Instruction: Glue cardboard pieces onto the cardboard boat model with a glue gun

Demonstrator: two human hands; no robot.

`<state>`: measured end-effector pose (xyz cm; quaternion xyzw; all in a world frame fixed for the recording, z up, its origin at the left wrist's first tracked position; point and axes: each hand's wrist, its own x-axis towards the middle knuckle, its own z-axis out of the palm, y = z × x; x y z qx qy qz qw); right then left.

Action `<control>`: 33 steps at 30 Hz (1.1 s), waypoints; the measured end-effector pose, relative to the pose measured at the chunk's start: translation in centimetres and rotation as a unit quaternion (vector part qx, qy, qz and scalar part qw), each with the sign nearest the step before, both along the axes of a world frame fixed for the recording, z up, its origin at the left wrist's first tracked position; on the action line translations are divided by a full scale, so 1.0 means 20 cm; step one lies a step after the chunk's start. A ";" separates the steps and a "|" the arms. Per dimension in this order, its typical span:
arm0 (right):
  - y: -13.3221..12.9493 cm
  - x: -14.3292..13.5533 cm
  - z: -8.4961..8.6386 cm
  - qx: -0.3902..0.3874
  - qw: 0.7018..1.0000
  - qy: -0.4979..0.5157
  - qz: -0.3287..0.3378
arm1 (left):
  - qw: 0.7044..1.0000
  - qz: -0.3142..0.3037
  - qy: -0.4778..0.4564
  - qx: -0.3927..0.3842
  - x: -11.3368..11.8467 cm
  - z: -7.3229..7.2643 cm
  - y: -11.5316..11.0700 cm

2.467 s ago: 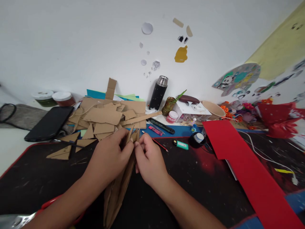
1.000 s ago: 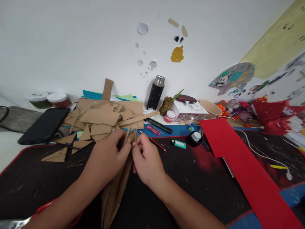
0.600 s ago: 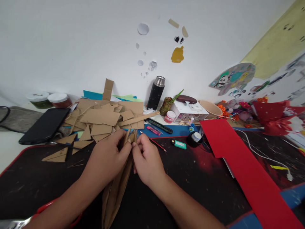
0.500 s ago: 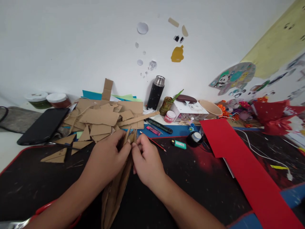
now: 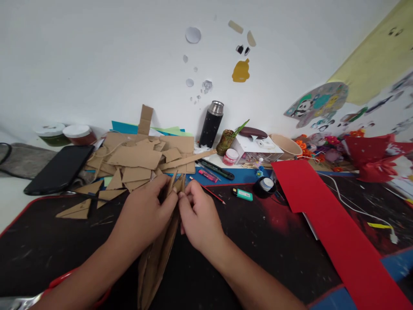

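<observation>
A long folded piece of cardboard (image 5: 158,262) stands between my hands, its pointed end at the top and its lower end running off toward the near edge. My left hand (image 5: 149,206) pinches it near the pointed tip, thumb on the inner side. Close beside it, my right hand (image 5: 198,213) is closed on the same tip, thumb and fingers pressed together. The fingertips of both hands nearly meet and hide part of the cardboard there. Red-handled scissors (image 5: 63,277) lie partly under my left forearm.
Cardboard scraps (image 5: 135,157) are heaped at the back left, beside a black phone (image 5: 60,168). Behind stand a black thermos (image 5: 211,125) and a white box (image 5: 258,148). A green lighter (image 5: 244,195), a red pencil (image 5: 213,193) and a red sheet (image 5: 332,219) lie to the right.
Both hands keep their hold on the cardboard with almost no movement. The view has shifted very slightly.
</observation>
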<state>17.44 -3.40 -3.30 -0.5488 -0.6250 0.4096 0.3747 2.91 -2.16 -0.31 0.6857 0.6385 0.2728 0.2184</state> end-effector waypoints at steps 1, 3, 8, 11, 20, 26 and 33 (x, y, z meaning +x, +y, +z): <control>0.00 0.00 0.00 0.001 1.000 0.000 0.001 | 1.000 0.001 0.001 -0.001 0.00 0.00 0.00; 0.00 0.00 -0.01 0.004 1.000 0.002 0.001 | 1.000 0.001 0.002 -0.003 0.00 0.00 0.00; 0.00 0.00 -0.01 0.013 1.000 0.009 0.003 | 1.000 -0.005 0.007 0.004 0.00 0.01 0.00; 0.00 0.00 0.00 0.013 1.000 0.010 0.003 | 1.000 0.000 0.008 0.006 0.00 0.01 0.00; 0.00 0.00 0.00 -0.003 1.000 0.006 -0.003 | 1.000 0.002 0.007 0.003 0.00 0.00 0.00; 0.00 0.00 0.00 -0.011 1.000 0.008 -0.006 | 1.000 0.002 0.011 0.000 0.00 0.01 0.00; 0.00 0.00 0.00 -0.007 1.000 0.009 -0.003 | 1.000 0.001 0.018 0.003 0.00 0.02 0.00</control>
